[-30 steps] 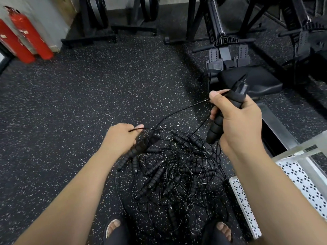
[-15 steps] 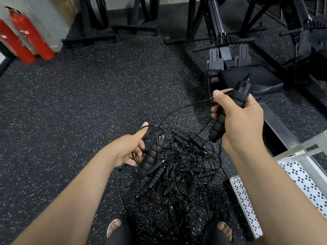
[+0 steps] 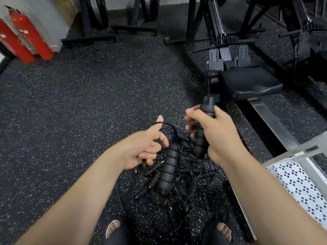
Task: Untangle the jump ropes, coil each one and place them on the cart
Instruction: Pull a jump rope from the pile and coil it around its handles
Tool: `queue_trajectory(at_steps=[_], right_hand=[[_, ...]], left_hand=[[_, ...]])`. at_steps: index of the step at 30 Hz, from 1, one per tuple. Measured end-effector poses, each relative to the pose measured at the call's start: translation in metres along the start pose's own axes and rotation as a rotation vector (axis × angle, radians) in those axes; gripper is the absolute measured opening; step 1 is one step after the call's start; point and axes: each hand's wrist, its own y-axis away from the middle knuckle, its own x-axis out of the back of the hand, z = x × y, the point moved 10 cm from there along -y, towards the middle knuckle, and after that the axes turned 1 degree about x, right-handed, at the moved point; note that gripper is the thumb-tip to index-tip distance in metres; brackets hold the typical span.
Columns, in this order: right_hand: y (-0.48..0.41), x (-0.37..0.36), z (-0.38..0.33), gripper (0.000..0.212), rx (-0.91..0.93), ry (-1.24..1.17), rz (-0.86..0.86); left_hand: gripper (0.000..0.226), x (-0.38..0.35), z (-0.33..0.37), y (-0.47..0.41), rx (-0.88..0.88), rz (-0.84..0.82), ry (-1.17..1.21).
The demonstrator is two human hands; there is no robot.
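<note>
Black ropes (image 3: 178,184) lie tangled in a heap on the speckled floor (image 3: 88,103), between my feet. My right hand (image 3: 215,133) is closed around one ribbed handle (image 3: 203,131), held upright above the heap. My left hand (image 3: 143,149) has thumb raised with a cord looped over it, fingers half curled; a second handle (image 3: 169,167) hangs just beside them. Cart (image 3: 300,183) corner at right.

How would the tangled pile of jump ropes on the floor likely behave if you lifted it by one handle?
The pile of jump ropes would probably rise as one floppy clump, since thin cords loop through each other. Handles would likely dangle and swing, as the handle beside the left hand does.
</note>
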Motion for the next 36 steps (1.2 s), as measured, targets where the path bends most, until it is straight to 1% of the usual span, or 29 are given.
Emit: queue_trajectory(at_steps=[4, 8, 13, 17, 21, 26, 29, 31, 33, 36], right_hand=[[0.004, -0.019, 0.024, 0.01, -0.115, 0.19, -0.154], [0.006, -0.022, 0.028, 0.013, -0.175, 0.184, -0.158], [0.011, -0.023, 0.04, 0.014, -0.303, 0.251, -0.253], [0.018, -0.029, 0.05, 0.017, -0.389, 0.307, -0.326], [0.03, -0.043, 0.057, 0.008, -0.492, 0.215, -0.458], [0.037, -0.058, 0.055, 0.006, -0.535, 0.059, -0.485], [0.042, -0.063, 0.056, 0.009, -0.567, -0.002, -0.517], [0.045, -0.066, 0.055, 0.009, -0.566, -0.006, -0.55], [0.046, -0.069, 0.052, 0.006, -0.524, 0.018, -0.58], [0.046, -0.069, 0.05, 0.007, -0.481, 0.09, -0.585]], left_hand=[[0.082, -0.008, 0.006, 0.006, -0.008, -0.077, -0.026], [0.085, -0.006, 0.011, 0.012, -0.021, -0.093, -0.008], [0.087, -0.003, 0.016, 0.019, -0.028, -0.118, 0.065], [0.085, -0.001, 0.02, 0.021, -0.049, -0.108, 0.096], [0.078, 0.003, 0.021, 0.02, -0.059, -0.058, 0.18], [0.062, 0.005, 0.019, 0.017, -0.038, 0.079, 0.268], [0.052, 0.009, 0.016, 0.013, -0.022, 0.138, 0.351], [0.048, 0.012, 0.014, 0.011, -0.019, 0.157, 0.436], [0.047, 0.015, 0.011, 0.008, -0.015, 0.18, 0.499], [0.049, 0.019, 0.009, 0.007, -0.018, 0.218, 0.524]])
